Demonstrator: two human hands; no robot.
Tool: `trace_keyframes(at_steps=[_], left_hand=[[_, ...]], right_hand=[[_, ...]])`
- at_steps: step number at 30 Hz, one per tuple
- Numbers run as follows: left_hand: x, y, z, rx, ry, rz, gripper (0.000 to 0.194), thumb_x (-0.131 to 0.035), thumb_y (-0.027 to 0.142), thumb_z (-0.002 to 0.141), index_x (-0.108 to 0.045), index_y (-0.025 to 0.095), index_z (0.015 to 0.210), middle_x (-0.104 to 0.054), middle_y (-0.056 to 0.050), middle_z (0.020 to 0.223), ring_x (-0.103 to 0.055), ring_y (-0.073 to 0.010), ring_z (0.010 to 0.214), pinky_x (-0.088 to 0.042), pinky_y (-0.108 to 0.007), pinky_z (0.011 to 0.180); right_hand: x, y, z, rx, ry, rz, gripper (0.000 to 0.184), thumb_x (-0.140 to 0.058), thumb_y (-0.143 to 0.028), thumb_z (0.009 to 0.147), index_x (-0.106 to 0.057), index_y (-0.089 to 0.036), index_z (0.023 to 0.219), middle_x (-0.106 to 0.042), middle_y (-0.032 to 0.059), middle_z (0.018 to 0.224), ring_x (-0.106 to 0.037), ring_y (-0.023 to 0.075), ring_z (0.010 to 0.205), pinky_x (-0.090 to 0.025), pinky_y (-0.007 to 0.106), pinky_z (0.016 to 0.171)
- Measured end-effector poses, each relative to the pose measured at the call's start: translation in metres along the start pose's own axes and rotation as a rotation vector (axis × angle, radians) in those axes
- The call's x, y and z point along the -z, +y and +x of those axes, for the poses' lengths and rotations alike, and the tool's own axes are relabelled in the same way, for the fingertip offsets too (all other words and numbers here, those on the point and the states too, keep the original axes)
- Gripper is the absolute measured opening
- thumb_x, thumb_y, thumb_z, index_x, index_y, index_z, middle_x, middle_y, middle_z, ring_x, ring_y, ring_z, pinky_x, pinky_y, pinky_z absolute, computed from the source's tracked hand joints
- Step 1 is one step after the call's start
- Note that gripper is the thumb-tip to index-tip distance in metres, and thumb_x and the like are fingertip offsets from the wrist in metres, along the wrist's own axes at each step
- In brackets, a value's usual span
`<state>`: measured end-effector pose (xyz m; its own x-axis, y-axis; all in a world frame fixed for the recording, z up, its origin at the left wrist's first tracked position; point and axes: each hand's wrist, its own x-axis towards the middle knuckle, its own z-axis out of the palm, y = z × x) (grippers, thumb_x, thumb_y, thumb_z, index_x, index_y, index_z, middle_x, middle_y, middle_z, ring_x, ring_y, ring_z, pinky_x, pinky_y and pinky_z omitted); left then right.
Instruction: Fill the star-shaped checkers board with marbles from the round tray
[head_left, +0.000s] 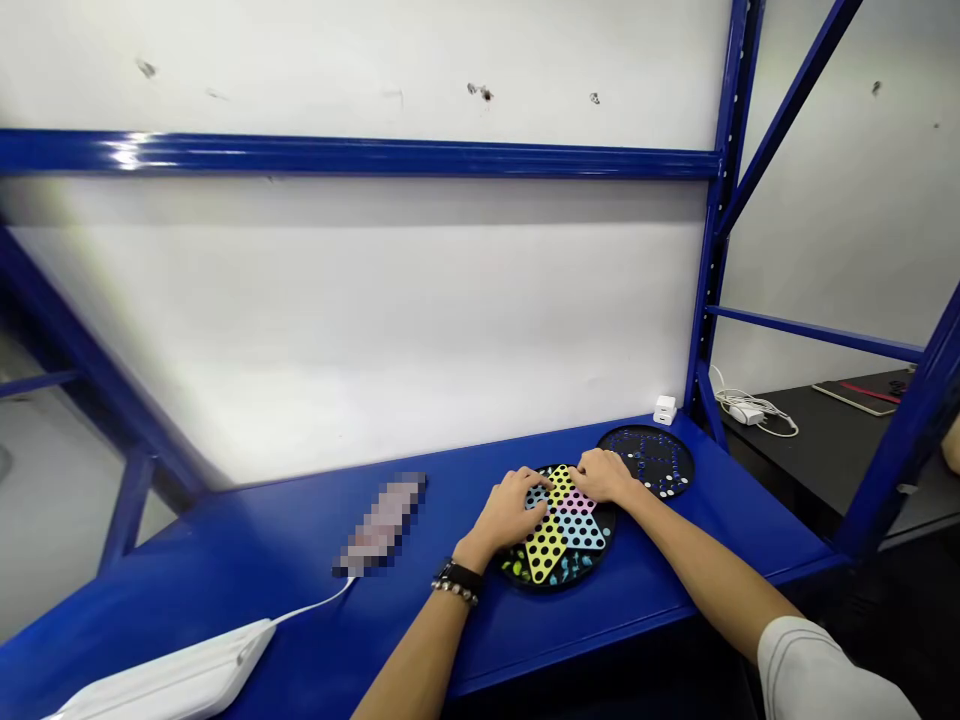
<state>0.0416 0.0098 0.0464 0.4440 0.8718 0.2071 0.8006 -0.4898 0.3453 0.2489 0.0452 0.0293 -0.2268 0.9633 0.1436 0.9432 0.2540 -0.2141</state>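
Observation:
A Chinese checkers board with a perforated star in yellow, blue and pink lies on a round black tray. Yellow-green pieces and blue pieces fill pockets along the tray's near rim. My left hand rests over the board's left side, thumb and fingers apart. At the far right edge, by the pink section, my right hand has its fingers bent down and closed; what lies under the fingertips is hidden.
A round black lid or board with small white dots lies behind my right forearm. White charger blocks stand at the back. On the left, a white power strip has a cable running to a blurred phone-like object. Blue rack posts frame the table.

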Motion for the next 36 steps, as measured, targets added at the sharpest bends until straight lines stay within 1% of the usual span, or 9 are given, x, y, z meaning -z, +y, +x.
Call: trace_keyframes(at_steps=[7,10,15,18,20,23,26,30,36], left_hand=[[0.000,-0.001,0.000,0.010,-0.007,-0.008,0.032,-0.049,0.024,0.079,-0.067,0.027,0.106,-0.064,-0.004,0.115,-0.055,-0.0251,0.106,-0.044,-0.037,0.091],[0.000,-0.003,-0.001,-0.001,0.008,-0.018,0.032,-0.049,0.024,0.079,-0.067,0.027,0.106,-0.064,-0.003,0.114,-0.056,-0.0243,0.105,-0.044,-0.036,0.090],[0.002,-0.003,0.000,0.014,0.046,-0.024,0.029,-0.049,0.025,0.081,-0.065,0.025,0.105,-0.064,-0.004,0.112,-0.058,-0.0235,0.104,-0.044,-0.036,0.092],[0.003,-0.004,0.001,0.058,0.091,0.000,0.028,-0.047,0.027,0.084,-0.065,0.025,0.106,-0.064,-0.004,0.114,-0.058,-0.0235,0.106,-0.043,-0.037,0.091],[0.003,-0.005,0.001,0.090,0.119,0.020,0.027,-0.047,0.028,0.086,-0.065,0.026,0.106,-0.064,-0.004,0.115,-0.057,-0.0237,0.107,-0.043,-0.037,0.090],[0.003,-0.004,0.001,0.151,0.142,0.076,0.027,-0.048,0.032,0.086,-0.065,0.025,0.106,-0.066,-0.005,0.110,-0.058,-0.0247,0.106,-0.042,-0.037,0.088],[0.005,-0.001,0.000,0.188,0.118,0.126,0.029,-0.053,0.039,0.083,-0.064,0.024,0.106,-0.067,-0.005,0.102,-0.060,-0.0255,0.100,-0.041,-0.038,0.087],[0.008,0.007,-0.001,0.192,0.092,0.181,0.032,-0.055,0.042,0.081,-0.064,0.024,0.106,-0.068,-0.006,0.102,-0.059,-0.0261,0.100,-0.039,-0.039,0.086],[0.013,0.011,-0.003,0.187,0.037,0.213,0.036,-0.056,0.045,0.079,-0.064,0.025,0.108,-0.066,-0.006,0.108,-0.059,-0.0260,0.103,-0.039,-0.038,0.087]], right_hand=[[-0.001,0.003,0.001,-0.031,0.018,-0.011,0.039,-0.048,-0.037,0.089,-0.071,-0.019,0.063,-0.070,0.0099,0.070,-0.064,0.0192,0.066,-0.034,0.026,0.058],[-0.003,0.004,0.001,-0.032,0.034,0.002,0.042,-0.046,-0.039,0.091,-0.072,-0.020,0.064,-0.070,0.0097,0.069,-0.064,0.0190,0.066,-0.035,0.025,0.058],[0.002,0.009,0.004,-0.082,0.143,0.029,0.050,-0.038,-0.042,0.096,-0.073,-0.020,0.068,-0.072,0.0104,0.075,-0.066,0.0196,0.072,-0.037,0.026,0.062],[0.011,0.027,0.006,-0.217,0.225,0.052,0.055,-0.031,-0.043,0.098,-0.073,-0.020,0.070,-0.072,0.0115,0.078,-0.067,0.0204,0.074,-0.037,0.026,0.063],[0.015,0.045,0.005,-0.315,0.257,0.062,0.054,-0.031,-0.043,0.098,-0.072,-0.019,0.072,-0.072,0.0120,0.079,-0.067,0.0210,0.076,-0.037,0.026,0.064],[0.017,0.070,0.002,-0.412,0.249,0.054,0.046,-0.038,-0.044,0.095,-0.071,-0.019,0.073,-0.072,0.0124,0.080,-0.067,0.0224,0.077,-0.038,0.027,0.064],[0.017,0.081,-0.001,-0.445,0.204,0.038,0.037,-0.045,-0.039,0.092,-0.069,-0.019,0.072,-0.071,0.0113,0.079,-0.067,0.0228,0.077,-0.038,0.027,0.064],[0.016,0.076,-0.001,-0.407,0.190,0.051,0.032,-0.045,-0.037,0.092,-0.067,-0.019,0.076,-0.071,0.0088,0.085,-0.066,0.0210,0.079,-0.038,0.027,0.066],[0.016,0.066,0.003,-0.398,0.183,0.243,0.043,-0.035,-0.042,0.096,-0.068,-0.019,0.083,-0.071,0.0096,0.092,-0.065,0.0204,0.083,-0.039,0.026,0.068]])
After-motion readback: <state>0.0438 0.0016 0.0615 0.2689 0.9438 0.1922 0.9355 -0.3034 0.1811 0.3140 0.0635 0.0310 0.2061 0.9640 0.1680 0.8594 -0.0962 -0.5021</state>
